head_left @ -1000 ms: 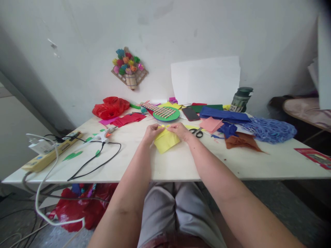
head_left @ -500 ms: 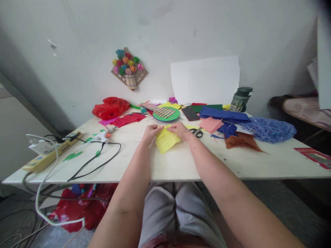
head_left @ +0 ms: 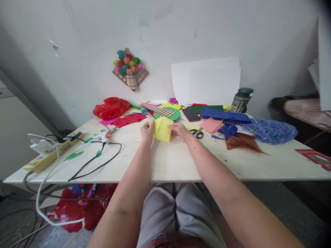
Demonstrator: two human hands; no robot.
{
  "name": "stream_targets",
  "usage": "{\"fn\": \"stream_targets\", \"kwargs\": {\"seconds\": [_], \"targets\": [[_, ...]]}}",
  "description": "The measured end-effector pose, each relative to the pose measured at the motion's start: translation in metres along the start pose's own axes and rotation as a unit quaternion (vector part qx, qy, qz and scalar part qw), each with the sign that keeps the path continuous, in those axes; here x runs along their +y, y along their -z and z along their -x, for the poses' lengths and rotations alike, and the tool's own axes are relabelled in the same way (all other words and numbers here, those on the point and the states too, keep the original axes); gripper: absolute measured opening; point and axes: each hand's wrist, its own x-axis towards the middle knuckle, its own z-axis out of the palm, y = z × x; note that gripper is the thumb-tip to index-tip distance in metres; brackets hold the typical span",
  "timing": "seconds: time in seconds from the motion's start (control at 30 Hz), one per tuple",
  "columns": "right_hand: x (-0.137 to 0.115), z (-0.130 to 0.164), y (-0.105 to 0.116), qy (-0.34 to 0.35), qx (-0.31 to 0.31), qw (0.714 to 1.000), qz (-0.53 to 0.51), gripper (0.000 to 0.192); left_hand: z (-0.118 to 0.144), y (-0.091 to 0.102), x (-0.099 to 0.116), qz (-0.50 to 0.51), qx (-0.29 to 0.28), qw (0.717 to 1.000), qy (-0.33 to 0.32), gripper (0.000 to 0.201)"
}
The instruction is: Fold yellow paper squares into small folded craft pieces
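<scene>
Pinching the folded yellow paper sheet [head_left: 162,128] between my left hand [head_left: 147,130] and right hand [head_left: 181,131], each grip closed on an edge (raised just off the white counter [head_left: 178,162]), near the black scissors [head_left: 198,133].

Yellow paper [head_left: 162,128] between both hands

Left hand [head_left: 147,130]: centre frame, raised, fingers pinched shut.
Right hand [head_left: 180,131]: just right of centre, fingers curled closed.
Forearms: bare, converging from the lower edge.
</scene>
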Motion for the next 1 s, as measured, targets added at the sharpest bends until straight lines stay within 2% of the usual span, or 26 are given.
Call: {"fn": "stream_targets", "kwargs": {"seconds": [0.17,0.27,0.37,0.5,0.63,0.8,1.0], "targets": [[0.003,-0.005,-0.001,0.025,0.087,0.996,0.022,0.018,0.004,-0.001,0.004,0.042,-0.041,0.998,0.035,0.032],[-0.001,-0.003,-0.001,0.029,0.105,0.994,0.034,0.014,0.007,0.001,0.009,0.052,-0.078,0.994,0.062,0.033],[-0.005,0.000,-0.001,0.027,0.086,0.994,0.054,0.014,0.006,0.005,0.010,0.002,-0.097,0.994,0.057,0.035],[-0.006,0.003,-0.001,0.019,0.046,0.996,0.080,0.014,0.002,0.009,0.005,-0.092,-0.132,0.987,-0.001,0.035],[-0.005,0.003,-0.002,0.017,0.029,0.995,0.089,0.014,-0.001,0.008,-0.001,-0.140,-0.149,0.978,-0.033,0.033],[-0.004,0.002,-0.003,0.026,0.033,0.997,0.069,0.017,-0.001,0.006,-0.002,-0.126,-0.126,0.984,-0.021,0.032],[-0.001,0.000,-0.003,0.043,0.048,0.995,0.075,0.017,0.003,0.005,0.003,-0.086,-0.134,0.987,0.002,0.032]]}}
